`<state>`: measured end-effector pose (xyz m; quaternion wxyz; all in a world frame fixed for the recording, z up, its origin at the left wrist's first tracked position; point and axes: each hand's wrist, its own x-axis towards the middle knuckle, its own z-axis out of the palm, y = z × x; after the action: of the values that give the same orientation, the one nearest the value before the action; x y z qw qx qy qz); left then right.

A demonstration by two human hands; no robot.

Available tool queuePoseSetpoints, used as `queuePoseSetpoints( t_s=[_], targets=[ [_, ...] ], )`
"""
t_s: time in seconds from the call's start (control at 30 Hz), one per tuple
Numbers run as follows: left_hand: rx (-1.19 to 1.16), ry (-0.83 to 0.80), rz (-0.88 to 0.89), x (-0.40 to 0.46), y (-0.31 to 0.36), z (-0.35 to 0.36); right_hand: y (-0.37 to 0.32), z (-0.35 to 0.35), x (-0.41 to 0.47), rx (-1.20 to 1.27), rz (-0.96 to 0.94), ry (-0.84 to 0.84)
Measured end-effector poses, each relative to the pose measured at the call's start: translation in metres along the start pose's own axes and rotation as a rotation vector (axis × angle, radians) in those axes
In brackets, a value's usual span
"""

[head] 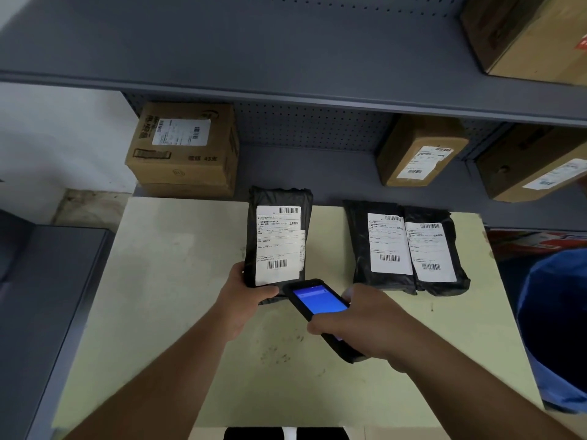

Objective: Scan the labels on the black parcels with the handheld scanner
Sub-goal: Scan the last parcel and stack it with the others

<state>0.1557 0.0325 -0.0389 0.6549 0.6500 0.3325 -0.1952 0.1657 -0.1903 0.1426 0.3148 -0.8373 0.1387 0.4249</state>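
Three black parcels with white labels are over a pale table [158, 281]. My left hand [246, 293] grips the near end of the left parcel [278, 198], label up. My right hand [359, 319] holds the black handheld scanner [317, 301], its blue screen lit, its front end close to that parcel's near edge below the lower barcode. To the right lie the middle parcel [360, 242] and the right parcel [457, 268], side by side and touching, labels up.
Grey metal shelving [286, 90] stands behind the table. On its lower shelf sit cardboard boxes: a stacked one [187, 166] at left, others [416, 150] at right. A blue bin [552, 328] stands at the right edge. A grey surface [47, 296] lies left.
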Motion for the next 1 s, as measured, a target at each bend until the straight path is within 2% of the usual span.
queuePoseSetpoints(
  t_s=[0.53,0.77,1.0],
  targets=[
    [-0.035,0.027,-0.019,-0.011,0.013,0.007,-0.001,0.000,0.002,0.031,0.014,-0.001],
    [-0.229,-0.025,-0.059,-0.009,0.032,0.034,0.015,-0.016,-0.002,0.071,0.033,0.019],
    [-0.319,-0.082,-0.053,-0.013,0.056,0.077,0.039,-0.039,-0.010,0.139,0.057,0.040]
  ],
)
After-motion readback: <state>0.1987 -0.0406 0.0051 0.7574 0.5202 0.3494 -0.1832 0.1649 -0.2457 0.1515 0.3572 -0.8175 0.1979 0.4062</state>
